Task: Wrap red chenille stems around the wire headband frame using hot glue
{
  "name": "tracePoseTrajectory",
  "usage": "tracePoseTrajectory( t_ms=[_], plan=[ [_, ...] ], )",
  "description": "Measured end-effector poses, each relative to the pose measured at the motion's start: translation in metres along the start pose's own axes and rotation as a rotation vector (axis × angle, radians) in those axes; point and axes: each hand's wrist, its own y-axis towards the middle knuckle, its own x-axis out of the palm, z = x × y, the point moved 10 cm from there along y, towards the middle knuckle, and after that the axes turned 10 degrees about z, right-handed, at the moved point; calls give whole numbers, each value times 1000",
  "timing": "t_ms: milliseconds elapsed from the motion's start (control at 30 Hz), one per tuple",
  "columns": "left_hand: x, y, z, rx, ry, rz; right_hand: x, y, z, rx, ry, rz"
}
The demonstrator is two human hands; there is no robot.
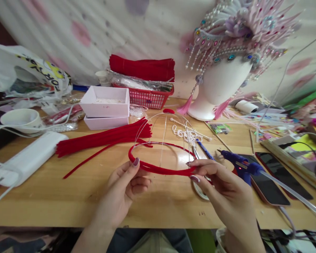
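Observation:
Between my hands, just above the table, is a domed wire frame (161, 149) whose base ring is wrapped in red pipe cleaner (163, 170). My left hand (126, 186) pinches the ring's left front, thumb on top. At the right front, the thumb and fingertips of my right hand (221, 189) close on the red strip. A small red tuft (169, 111) caps the dome. Behind my left hand lies a bundle of red pipe cleaners (102, 137), with one loose red pipe cleaner (86, 162) beside it. Scissors (200, 189) lie partly hidden behind my right hand.
A blue glue gun (242, 165) rests at right beside two phones (265, 184). White boxes (105, 102) and a red basket (150, 98) stand behind. A white power strip (31, 158) is at left. A mannequin head (221, 84) wears an ornate headdress. Pearl strings (185, 133) lie mid-table.

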Motion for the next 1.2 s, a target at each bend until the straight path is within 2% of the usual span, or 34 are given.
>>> tracePoseTrajectory(
  t_ms=[67, 100, 167, 200, 233, 300, 367, 433, 500, 567, 667, 767, 833, 933, 967, 1000, 1033, 1100, 1200],
  plan=[
    [-10, -1, 10, 93, 214, -7, 2, 0, -3, 2, -16, 16],
    [-17, -4, 23, 195, 329, 32, 5, 0, -4, 4, -19, 14],
    [-29, -19, 65, 524, 521, 161, 9, 1, -7, -11, -18, -2],
    [-29, -33, 87, 698, 589, 207, 10, 1, -9, -24, -20, -10],
    [-20, -45, 103, 830, 644, 181, 11, 1, -11, -40, -24, -15],
    [6, -61, 118, 971, 802, 65, 12, 1, -14, -64, -29, -27],
    [43, -66, 111, 967, 992, -194, 13, 0, -15, -68, -32, -48],
    [71, -68, 100, 984, 1253, -351, 14, 0, -14, -65, -29, -68],
    [90, -68, 87, 1024, 1523, -474, 14, 0, -14, -62, -29, -68],
    [99, -67, 79, 1037, 1667, -538, 13, 0, -14, -62, -31, -51],
    [100, -62, 78, 979, 1672, -514, 12, 0, -13, -61, -33, -34],
    [97, -59, 80, 935, 1543, -472, 13, 0, -12, -52, -36, -43],
    [101, -66, 85, 1047, 1428, -480, 14, 0, -11, -50, -29, -56],
    [114, -91, 94, 1380, 1298, -527, 16, -1, -13, -62, -12, -64],
    [118, -97, 92, 1430, 1264, -572, 17, -1, -14, -64, -9, -65],
    [122, -101, 89, 1418, 1226, -640, 17, -1, -15, -66, -6, -66],
    [125, -103, 84, 1344, 1195, -717, 18, -2, -15, -63, -2, -66],
    [130, -101, 71, 1122, 1143, -837, 18, -2, -17, -63, 6, -63],
    [128, -92, 58, 801, 1111, -860, 18, -2, -17, -67, 1, -63]
  ],
)
